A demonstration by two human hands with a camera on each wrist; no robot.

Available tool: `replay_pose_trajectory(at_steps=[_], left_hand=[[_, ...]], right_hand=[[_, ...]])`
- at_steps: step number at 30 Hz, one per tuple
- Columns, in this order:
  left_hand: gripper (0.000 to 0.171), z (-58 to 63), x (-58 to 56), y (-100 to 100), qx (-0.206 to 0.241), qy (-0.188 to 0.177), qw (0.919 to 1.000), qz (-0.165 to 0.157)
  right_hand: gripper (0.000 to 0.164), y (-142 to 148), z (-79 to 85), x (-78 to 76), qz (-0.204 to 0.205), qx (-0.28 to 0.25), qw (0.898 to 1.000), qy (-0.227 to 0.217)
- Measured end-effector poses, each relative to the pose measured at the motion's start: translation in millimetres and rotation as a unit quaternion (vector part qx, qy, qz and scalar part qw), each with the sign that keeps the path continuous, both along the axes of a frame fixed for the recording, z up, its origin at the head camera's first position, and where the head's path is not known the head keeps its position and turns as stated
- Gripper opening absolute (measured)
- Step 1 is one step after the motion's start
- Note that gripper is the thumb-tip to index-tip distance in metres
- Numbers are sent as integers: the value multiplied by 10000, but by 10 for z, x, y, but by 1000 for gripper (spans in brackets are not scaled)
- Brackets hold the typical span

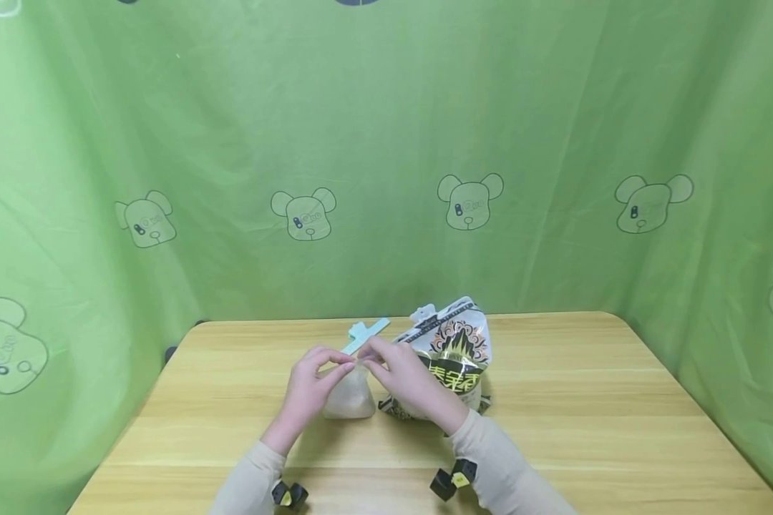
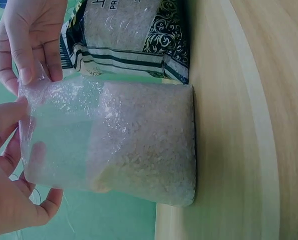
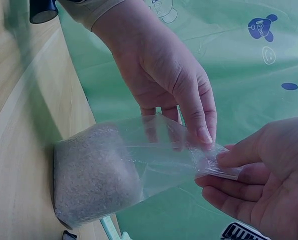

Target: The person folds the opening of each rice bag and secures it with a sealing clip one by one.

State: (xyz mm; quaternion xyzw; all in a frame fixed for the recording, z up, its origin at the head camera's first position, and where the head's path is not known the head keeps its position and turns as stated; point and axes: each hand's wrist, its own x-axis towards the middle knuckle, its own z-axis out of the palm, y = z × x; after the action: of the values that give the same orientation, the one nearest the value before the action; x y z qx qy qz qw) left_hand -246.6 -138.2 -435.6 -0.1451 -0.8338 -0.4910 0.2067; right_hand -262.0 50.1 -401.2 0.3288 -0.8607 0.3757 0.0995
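Observation:
A small clear plastic bag of rice (image 1: 349, 398) stands upright on the table, its lower part filled with grains (image 2: 143, 145). My left hand (image 1: 309, 383) pinches one side of the bag's top edge between thumb and fingers. Opposite it, my right hand (image 1: 407, 373) pinches the other side of the edge, where the plastic looks gathered or folded in the right wrist view. Just behind the hands lies a light teal sealing clip (image 1: 366, 333). A larger printed rice bag (image 1: 460, 343) stands to the right, partly behind my right forearm, with a white clip (image 1: 423, 313) on its top.
The wooden table (image 1: 573, 400) has rounded far corners. A green curtain (image 1: 386, 129) with bear-head drawings hangs behind it and along both sides. Black wrist devices (image 1: 454, 481) sit at the cuffs of the beige sleeves (image 1: 248, 479).

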Motion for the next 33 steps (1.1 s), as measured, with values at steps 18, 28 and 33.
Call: replay_pose_trajectory(at_steps=[18, 28, 33], left_hand=[[9, 23, -74, -237, -486, -315, 9982, -162], [8, 13, -132, -446, -764, -509, 9943, -539], [10, 7, -150, -531, -859, -666, 9920, -634]], right_hand=[[8, 17, 20, 1, -24, -22, 9996, -291], [7, 14, 21, -4, -19, -32, 9996, -265], [7, 12, 17, -7, -41, -31, 9996, -262]])
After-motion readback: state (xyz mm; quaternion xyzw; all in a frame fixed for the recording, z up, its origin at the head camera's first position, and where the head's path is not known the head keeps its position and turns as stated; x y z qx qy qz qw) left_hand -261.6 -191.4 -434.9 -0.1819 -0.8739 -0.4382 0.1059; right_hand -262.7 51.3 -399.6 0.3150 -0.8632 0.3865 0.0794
